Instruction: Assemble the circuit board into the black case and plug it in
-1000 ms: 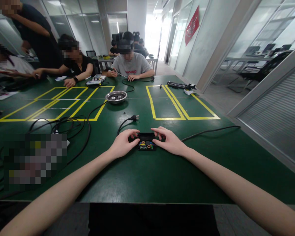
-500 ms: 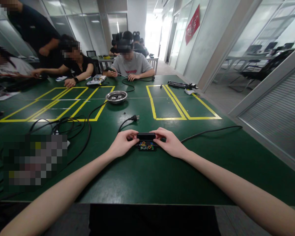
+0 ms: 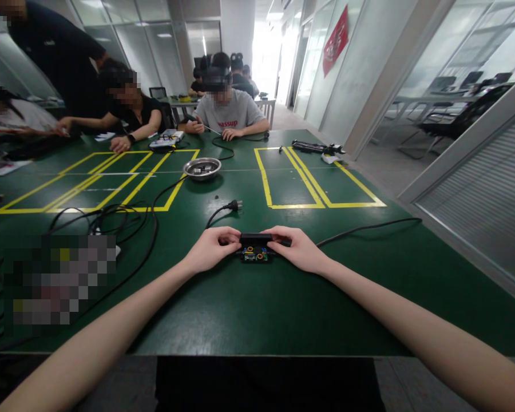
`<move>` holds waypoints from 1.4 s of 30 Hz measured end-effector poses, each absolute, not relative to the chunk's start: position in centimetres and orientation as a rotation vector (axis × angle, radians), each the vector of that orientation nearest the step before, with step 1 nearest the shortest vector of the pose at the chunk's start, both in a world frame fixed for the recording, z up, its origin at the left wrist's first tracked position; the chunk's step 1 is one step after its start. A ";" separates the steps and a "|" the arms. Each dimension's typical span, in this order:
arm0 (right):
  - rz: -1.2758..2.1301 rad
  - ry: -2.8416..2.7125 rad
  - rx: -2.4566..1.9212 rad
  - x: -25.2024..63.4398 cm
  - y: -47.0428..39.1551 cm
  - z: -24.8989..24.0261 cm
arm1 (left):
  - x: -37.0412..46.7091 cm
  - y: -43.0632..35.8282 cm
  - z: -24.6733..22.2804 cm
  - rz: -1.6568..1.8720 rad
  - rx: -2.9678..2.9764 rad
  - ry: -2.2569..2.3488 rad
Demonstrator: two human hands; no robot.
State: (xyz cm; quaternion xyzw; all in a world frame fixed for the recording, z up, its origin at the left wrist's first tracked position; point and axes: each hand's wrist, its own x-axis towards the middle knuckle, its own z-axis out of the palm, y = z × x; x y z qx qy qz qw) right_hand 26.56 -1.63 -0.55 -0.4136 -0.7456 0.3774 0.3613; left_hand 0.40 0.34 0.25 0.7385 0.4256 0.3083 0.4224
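Fingers of both hands still pinch the black lid (image 3: 256, 237), now tilted steeper over the adapter base (image 3: 254, 255).

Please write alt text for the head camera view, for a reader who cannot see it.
Two bare hands, left hand and right hand, grip a small black electronic box on a green table. Behind lie a power plug and a metal bowl.

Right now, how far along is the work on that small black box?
Done: nothing looks finished. In hand: left hand and right hand grip the black box from either side, its coloured parts exposed under the black cover. Left: closing it; plug lies loose behind.
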 end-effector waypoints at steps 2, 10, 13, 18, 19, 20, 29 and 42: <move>0.978 -1.935 -1.022 26.6 -1.7 -0.3 | 0.3 0.3 0.5 0.751 1.879 1.050; 1.019 -1.976 -0.925 27.1 -1.8 -0.3 | -0.2 0.2 0.7 0.697 2.006 0.963; 0.948 -2.038 -0.849 27.2 -1.9 -0.4 | -0.6 0.1 0.9 0.672 2.070 0.910; 0.850 -2.137 -0.799 27.4 -2.0 -0.2 | -0.8 -0.1 1.1 0.643 2.181 0.848; 0.836 -2.150 -0.805 27.4 -2.0 -0.2 | -0.8 -0.1 1.0 0.639 2.197 0.847; 0.818 -2.164 -0.812 27.4 -2.1 -0.1 | -0.7 -0.1 1.0 0.640 2.216 0.851; 0.721 -2.253 -0.849 27.5 -2.2 0.4 | 0.0 -0.7 0.7 0.664 2.340 0.931; 0.653 -2.340 -0.796 27.7 -1.9 -0.2 | 0.1 -0.7 0.8 0.661 2.368 0.957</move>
